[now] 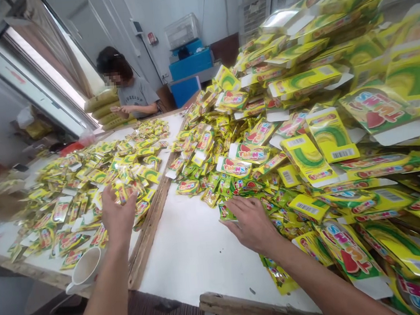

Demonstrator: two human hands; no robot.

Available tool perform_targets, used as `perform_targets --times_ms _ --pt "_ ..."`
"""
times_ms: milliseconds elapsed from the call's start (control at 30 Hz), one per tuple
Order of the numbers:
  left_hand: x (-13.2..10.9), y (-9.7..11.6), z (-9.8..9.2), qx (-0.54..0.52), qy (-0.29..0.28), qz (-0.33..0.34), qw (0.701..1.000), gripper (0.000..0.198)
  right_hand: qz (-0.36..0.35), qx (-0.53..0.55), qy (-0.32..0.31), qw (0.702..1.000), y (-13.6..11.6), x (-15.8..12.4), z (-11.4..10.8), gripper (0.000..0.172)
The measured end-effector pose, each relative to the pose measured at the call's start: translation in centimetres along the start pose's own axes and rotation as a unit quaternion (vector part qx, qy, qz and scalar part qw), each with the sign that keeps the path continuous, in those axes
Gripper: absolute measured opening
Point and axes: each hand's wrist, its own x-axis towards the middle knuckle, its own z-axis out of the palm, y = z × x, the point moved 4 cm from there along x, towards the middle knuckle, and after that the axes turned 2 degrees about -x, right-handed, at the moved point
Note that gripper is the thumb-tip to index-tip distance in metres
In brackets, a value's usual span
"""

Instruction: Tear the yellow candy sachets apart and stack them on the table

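Observation:
My left hand (118,217) is over the left-hand heap of small yellow candy boxes (67,209), fingers and thumb spread apart. Nothing is plainly held in it; the boxes seen between its fingers appear to lie beyond. At the foot of the right-hand heap, my right hand (251,225) has its fingers and thumb closed around the edge of a small green sachet (225,212). Similar green and yellow sachets (273,206) lie just beyond this hand, mixed with printed boxes. One flattish box (346,251) with a watermelon picture rests near my right forearm.
A wooden strip (152,216) divides the white tabletop (188,242). The tall box pile (309,80) rises on the right. A white mug (85,269) stands at the near left edge. Across the table sits another person (134,93), beside stacked yellow sacks (104,108).

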Motion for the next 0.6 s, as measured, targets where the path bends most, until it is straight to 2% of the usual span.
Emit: perform_targets --times_ms 33,67,100,167,267,333,400,467,533,600 --pt "0.3 0.4 0.4 0.036 0.027 0.033 0.998 0.063 -0.014 -0.035 -0.011 0.999 0.0 0.0 0.5 0.033" --pt "0.0 0.8 1.4 0.053 0.005 0.049 0.997 0.059 -0.024 -0.062 -0.024 0.998 -0.1 -0.1 0.9 0.033" --pt "-0.8 1.0 3.0 0.055 -0.049 0.052 0.996 0.049 -0.031 -0.079 -0.039 0.996 -0.1 -0.1 1.3 0.029" --pt "-3.5 1.4 6.8 0.046 -0.208 0.053 0.976 0.026 -0.044 -0.092 -0.067 0.992 -0.5 -0.3 1.8 0.02" --pt "-7.9 2.4 11.4 0.08 -0.324 0.114 0.936 0.023 -0.066 -0.075 -0.093 0.991 -1.0 -0.5 1.7 0.019" --pt "-9.9 2.9 13.4 0.116 -0.373 0.177 0.904 0.034 -0.072 -0.054 -0.09 0.992 -1.2 -0.5 1.3 0.017" --pt "-10.8 3.0 14.5 0.145 -0.402 0.211 0.879 0.046 -0.052 -0.026 -0.075 0.995 -1.1 -0.4 0.9 0.017" --pt "-10.6 2.6 14.7 0.162 -0.402 0.203 0.878 0.042 -0.005 0.016 -0.054 0.998 -0.5 -0.2 0.5 0.02" --pt "-10.0 2.0 14.2 0.167 -0.374 0.161 0.898 0.035 0.057 0.083 -0.04 0.994 0.1 0.0 0.1 0.022" --pt "-9.4 1.3 13.1 0.123 -0.342 0.087 0.928 0.032 0.123 0.171 -0.037 0.977 0.7 0.2 -0.2 0.023"
